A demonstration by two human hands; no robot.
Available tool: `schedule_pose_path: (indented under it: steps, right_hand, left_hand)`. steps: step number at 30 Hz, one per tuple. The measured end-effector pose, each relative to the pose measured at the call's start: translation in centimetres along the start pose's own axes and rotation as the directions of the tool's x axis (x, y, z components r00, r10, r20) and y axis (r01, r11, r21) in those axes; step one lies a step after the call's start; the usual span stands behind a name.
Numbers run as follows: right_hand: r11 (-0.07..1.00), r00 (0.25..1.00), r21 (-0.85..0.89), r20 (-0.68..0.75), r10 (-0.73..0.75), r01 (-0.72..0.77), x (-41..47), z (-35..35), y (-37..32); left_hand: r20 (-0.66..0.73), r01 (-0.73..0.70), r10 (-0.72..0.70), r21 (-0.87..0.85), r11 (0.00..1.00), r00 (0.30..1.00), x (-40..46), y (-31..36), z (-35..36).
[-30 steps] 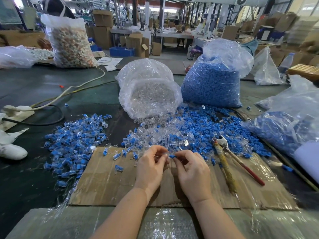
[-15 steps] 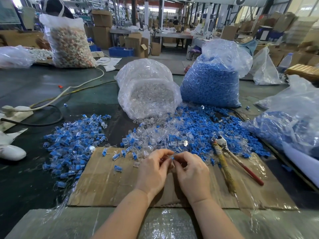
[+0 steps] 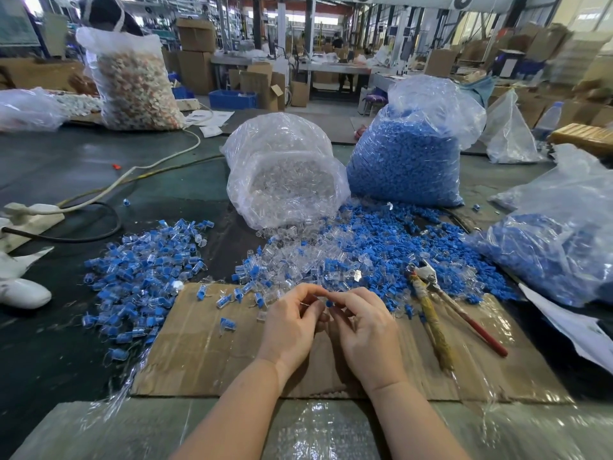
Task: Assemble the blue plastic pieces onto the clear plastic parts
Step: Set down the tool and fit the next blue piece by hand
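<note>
Centrally, over the cardboard sheet [image 3: 205,353], the left hand [image 3: 292,327] and right hand [image 3: 368,330] meet fingertip to fingertip. The right hand pinches a small blue piece [image 3: 329,303] between thumb and forefinger; the left hand's curled fingers appear to pinch a clear part [image 3: 314,298], though it is nearly hidden and its outline is hard to make out. Holding both items at the fingertips, close to the body, probably allows the blue piece to be lined up with and pressed into the clear one.

Supplies lie within reach beyond the hands: a mixed heap of loose clear parts [image 3: 292,260] and loose blue pieces [image 3: 391,247], spilled from an open bag of clear parts [image 3: 285,174] and a bag of blue pieces [image 3: 408,154] standing just behind. To the left, apart from the raw stock, lies a pile of joined units [image 3: 142,273], blue set in clear; keeping it apart likely stops finished work from mixing with unfinished. A few such units are scattered on the cardboard near the hands.

Pliers [image 3: 431,307] rest on the cardboard to the right, untouched. A third bag of blue contents [image 3: 557,247] sits at far right, and a white cable [image 3: 132,180] crosses the dark table [image 3: 83,161] at left.

Judging by the large remaining heaps, the task is far from complete.
</note>
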State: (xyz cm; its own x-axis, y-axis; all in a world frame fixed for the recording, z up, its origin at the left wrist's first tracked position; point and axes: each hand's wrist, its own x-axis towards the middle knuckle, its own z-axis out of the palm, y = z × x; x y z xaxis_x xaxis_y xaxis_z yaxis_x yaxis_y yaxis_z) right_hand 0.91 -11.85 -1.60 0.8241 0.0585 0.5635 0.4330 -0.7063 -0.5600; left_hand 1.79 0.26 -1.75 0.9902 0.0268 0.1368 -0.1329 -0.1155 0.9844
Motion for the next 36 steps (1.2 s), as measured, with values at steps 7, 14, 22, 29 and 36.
schedule_pose_path:
  steps: [7,14,22,29,36]
  right_hand:
    - [1.0,1.0,0.009,-0.01,-0.014,0.014,0.0,0.1,0.0]
    - [1.0,1.0,0.004,0.014,-0.007,0.007,0.0,0.2,0.1]
    - [1.0,1.0,-0.022,-0.015,-0.019,0.018,0.0,-0.1,-0.1]
    - [0.721,0.899,-0.556,-0.124,0.419,-0.413,1.9,-3.6,1.4]
    - [0.395,0.57,-0.75,0.029,0.821,-0.531,2.3,-6.8,4.3]
  left_hand:
    - [-0.008,-0.009,0.009,0.045,0.999,1.0,0.0,0.0,0.0]
    - [-0.005,-0.029,0.029,0.051,0.998,1.0,0.1,0.0,-0.1]
    - [-0.027,-0.039,0.042,0.087,0.995,0.999,0.2,-0.1,-0.1]
    - [-0.035,0.058,-0.059,-0.045,0.997,0.998,0.2,-0.1,0.0]
    - [-0.027,0.09,-0.092,-0.052,0.995,0.995,0.5,0.3,0.0]
